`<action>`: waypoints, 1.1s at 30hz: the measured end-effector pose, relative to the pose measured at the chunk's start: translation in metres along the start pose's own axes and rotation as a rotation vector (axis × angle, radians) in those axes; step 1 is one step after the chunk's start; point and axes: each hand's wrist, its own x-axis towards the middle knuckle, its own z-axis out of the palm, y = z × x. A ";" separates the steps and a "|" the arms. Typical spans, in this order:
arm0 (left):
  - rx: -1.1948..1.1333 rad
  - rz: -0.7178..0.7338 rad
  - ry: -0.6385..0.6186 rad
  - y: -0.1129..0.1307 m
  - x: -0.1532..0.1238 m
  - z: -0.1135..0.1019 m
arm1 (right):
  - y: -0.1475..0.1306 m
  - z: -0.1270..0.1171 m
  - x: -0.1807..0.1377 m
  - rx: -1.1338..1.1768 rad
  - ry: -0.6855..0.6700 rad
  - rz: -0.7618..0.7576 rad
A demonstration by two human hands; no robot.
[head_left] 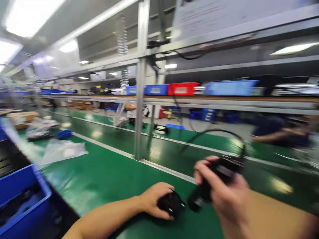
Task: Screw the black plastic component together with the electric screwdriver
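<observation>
Black plug-like part (171, 203) sits low in the frame's middle on the green bench (104, 176), small, rigid, probably light; its body offers the best grip. Left hand (156, 199) curls loosely over it. Right hand (224, 189) is closed round a black corded device (224, 169), lower right.

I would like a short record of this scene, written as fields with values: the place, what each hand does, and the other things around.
place: green workbench beside a green conveyor belt
left hand: rests on a small black part lying on the bench
right hand: raised, gripping a black device with a black cable
nearby: blue bin at left, clear plastic bags
shelf: blue bins and a red bin
picture: blurred, details unclear
</observation>
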 end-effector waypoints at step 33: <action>-0.026 -0.434 -0.128 0.029 -0.008 -0.020 | 0.043 0.033 -0.013 0.380 -0.377 0.214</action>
